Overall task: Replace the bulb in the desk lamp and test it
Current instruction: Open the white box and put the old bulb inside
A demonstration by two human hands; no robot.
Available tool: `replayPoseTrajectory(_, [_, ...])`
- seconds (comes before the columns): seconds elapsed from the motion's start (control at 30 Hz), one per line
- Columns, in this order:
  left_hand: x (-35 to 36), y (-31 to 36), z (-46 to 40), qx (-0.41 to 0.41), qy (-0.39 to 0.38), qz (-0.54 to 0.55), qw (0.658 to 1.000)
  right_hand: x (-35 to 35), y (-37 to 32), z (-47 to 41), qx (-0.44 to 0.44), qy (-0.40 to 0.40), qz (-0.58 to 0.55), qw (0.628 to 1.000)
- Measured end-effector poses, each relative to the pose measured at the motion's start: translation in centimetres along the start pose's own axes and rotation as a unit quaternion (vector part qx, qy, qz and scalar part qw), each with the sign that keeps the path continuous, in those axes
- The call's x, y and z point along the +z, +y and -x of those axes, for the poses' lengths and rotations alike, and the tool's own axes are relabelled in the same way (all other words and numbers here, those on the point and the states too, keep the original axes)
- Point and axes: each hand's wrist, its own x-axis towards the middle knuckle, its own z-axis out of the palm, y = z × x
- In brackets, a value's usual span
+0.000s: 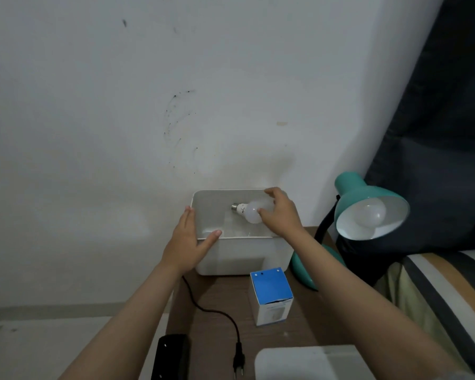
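Note:
A white bulb [251, 213] with a metal screw base pointing left hangs over the open white bin [236, 256], pinched by my right hand [281, 215]. My left hand [188, 242] grips the bin's left front corner, thumb over the rim. The teal desk lamp [368, 207] stands to the right, its shade tilted toward me with a frosted bulb [370, 215] screwed inside, unlit. The lamp's black cord [217, 314] trails across the table to an unplugged plug [238, 362].
A blue and white bulb box [270, 297] stands in front of the bin on the brown table [307, 325]. A black power strip [172, 357] lies at the front left, a white lid-like object [313, 363] at the front right. Striped bedding [436, 292] lies on the right.

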Motion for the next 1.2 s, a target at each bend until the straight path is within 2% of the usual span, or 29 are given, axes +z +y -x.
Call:
replayPoseTrajectory(0.2, [-0.3, 2.1, 1.4, -0.054, 0.022, -0.077, 0.995, -3.3, -0.7, 9.1, -0.117, 0.083, -0.022, 0.989])
replayPoseTrajectory(0.3, [0.7, 4.1, 6.3, -0.057, 0.052, -0.003, 0.997, -4.3, 1.0, 15.1, -0.123, 0.086, -0.016, 0.989])
replayPoseTrajectory(0.37, [2.2, 5.2, 11.0, -0.052, 0.062, 0.045, 0.996, -4.7, 2.7, 19.4, -0.125, 0.057, 0.008, 0.991])
replayPoseTrajectory(0.5, [5.5, 7.1, 21.1, -0.094, 0.032, 0.095, 0.991, -5.6, 7.8, 27.5, -0.069, -0.014, 0.048, 0.996])
replayPoseTrajectory(0.63, [8.3, 7.1, 29.0, -0.132, -0.058, 0.107, 0.984, -7.3, 12.6, 33.5, 0.037, -0.063, 0.141, 0.987])
replayPoseTrajectory(0.7, [9.2, 7.3, 31.5, -0.127, -0.095, 0.088, 0.983, -8.1, 14.1, 35.4, 0.085, -0.065, 0.189, 0.976])
replayPoseTrajectory(0.83, [10.0, 8.0, 33.4, -0.107, -0.107, 0.024, 0.988, -9.0, 15.0, 37.6, 0.150, -0.077, 0.209, 0.963])
replayPoseTrajectory(0.97, [10.3, 9.4, 33.6, -0.102, -0.119, 0.020, 0.987, -9.2, 14.7, 37.7, 0.169, -0.073, 0.174, 0.967])
replayPoseTrajectory(1.1, [10.0, 10.4, 33.8, -0.116, -0.089, 0.081, 0.986, -9.7, 13.7, 37.6, 0.158, -0.058, 0.133, 0.977])
replayPoseTrajectory(1.2, [8.7, 10.8, 33.7, -0.098, -0.049, 0.100, 0.989, -10.0, 12.2, 37.4, 0.121, -0.032, 0.128, 0.984])
